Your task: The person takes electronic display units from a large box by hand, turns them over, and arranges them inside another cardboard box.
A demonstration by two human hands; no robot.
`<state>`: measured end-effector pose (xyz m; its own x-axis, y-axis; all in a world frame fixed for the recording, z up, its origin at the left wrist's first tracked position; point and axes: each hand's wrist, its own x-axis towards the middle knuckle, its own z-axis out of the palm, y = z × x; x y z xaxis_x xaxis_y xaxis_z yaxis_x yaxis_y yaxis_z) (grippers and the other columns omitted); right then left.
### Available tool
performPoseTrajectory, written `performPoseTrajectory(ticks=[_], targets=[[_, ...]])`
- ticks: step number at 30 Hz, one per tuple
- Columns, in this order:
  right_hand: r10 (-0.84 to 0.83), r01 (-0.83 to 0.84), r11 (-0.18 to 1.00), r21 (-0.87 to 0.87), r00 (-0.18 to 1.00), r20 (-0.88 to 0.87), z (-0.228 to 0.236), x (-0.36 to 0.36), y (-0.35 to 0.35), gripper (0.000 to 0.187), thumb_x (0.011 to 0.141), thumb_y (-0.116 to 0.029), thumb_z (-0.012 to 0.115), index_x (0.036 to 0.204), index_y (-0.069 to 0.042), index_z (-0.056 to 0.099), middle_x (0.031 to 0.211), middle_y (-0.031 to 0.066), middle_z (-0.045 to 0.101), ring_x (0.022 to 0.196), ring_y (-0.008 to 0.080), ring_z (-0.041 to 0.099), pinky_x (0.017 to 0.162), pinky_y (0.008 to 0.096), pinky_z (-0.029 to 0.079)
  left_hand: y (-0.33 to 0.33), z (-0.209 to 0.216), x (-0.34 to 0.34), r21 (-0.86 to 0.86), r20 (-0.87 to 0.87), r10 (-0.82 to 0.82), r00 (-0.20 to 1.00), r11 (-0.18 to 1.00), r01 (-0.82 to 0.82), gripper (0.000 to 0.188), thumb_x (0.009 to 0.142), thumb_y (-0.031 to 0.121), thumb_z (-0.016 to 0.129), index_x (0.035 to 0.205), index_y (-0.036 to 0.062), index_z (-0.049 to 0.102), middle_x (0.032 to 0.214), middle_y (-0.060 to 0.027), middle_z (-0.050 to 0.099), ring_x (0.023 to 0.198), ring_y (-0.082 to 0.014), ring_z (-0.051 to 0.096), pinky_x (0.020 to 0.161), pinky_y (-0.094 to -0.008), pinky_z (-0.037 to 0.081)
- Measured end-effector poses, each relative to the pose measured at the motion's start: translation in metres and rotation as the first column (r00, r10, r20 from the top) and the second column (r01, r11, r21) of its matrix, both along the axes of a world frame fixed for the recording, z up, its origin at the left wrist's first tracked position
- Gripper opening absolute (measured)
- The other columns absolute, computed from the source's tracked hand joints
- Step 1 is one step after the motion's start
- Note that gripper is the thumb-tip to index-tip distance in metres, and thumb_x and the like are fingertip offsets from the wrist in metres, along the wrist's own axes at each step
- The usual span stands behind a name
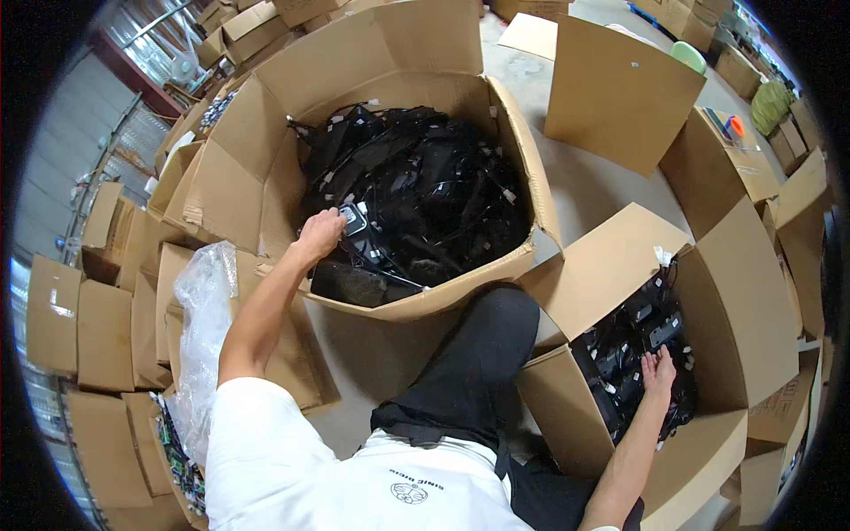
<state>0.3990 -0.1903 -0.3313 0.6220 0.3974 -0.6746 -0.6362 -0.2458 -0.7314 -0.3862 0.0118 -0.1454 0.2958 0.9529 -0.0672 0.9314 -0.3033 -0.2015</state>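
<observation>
My left hand [321, 233] reaches over the near left side of a large open carton [390, 86]. Its fingers pinch the edge of a small black device with a pale square face [353, 219]. Below it lies a heap of black electronic parts [434, 177] with cables and small white connectors. At the right, my right hand [658, 369] is inside a smaller open carton [567, 389], palm up with fingers apart. Just beyond its fingertips is a black box-shaped part [664, 332], among more black parts and wires; whether they touch is hard to tell.
Clear plastic wrap [204, 310] hangs over cartons at the left. A carton of small mixed parts [181, 456] stands at the lower left. An upright cardboard sheet [620, 93] is at the far right of the large carton. An orange tape roll [734, 127] rests on another box.
</observation>
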Motion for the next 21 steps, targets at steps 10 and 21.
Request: performPoseTrajectory(ticks=[10,21], targets=[[0.225,-0.332,0.92,0.207,0.882,0.414,0.106,-0.097,0.036,0.034,0.095,-0.024,0.07,0.117,0.001,0.064,0.102,0.0046,0.069,0.088,0.0139,0.067,0.075,0.0239,0.053,-0.008,0.133,0.083,0.314,0.609,-0.237,0.757,0.948,0.045,0.013,0.084,-0.004,0.058,0.093,-0.0017,0.067,0.084,-0.0188,0.065,0.08,-0.0327,0.065,0.073,-0.0412,0.051],[0.62,-0.648,0.35,0.676,0.702,0.352,0.222,-0.348,0.064,0.1,0.08,-0.028,0.086,0.15,0.008,0.025,0.15,0.0245,0.041,0.139,0.0306,0.043,0.116,0.0406,0.035,-0.031,0.178,0.23,-0.18,0.955,0.122,0.271,0.963,0.2,0.016,0.097,0.013,0.064,0.101,-0.0021,0.069,0.084,-0.0016,0.064,0.074,-0.008,0.062,0.062,-0.026,0.059]])
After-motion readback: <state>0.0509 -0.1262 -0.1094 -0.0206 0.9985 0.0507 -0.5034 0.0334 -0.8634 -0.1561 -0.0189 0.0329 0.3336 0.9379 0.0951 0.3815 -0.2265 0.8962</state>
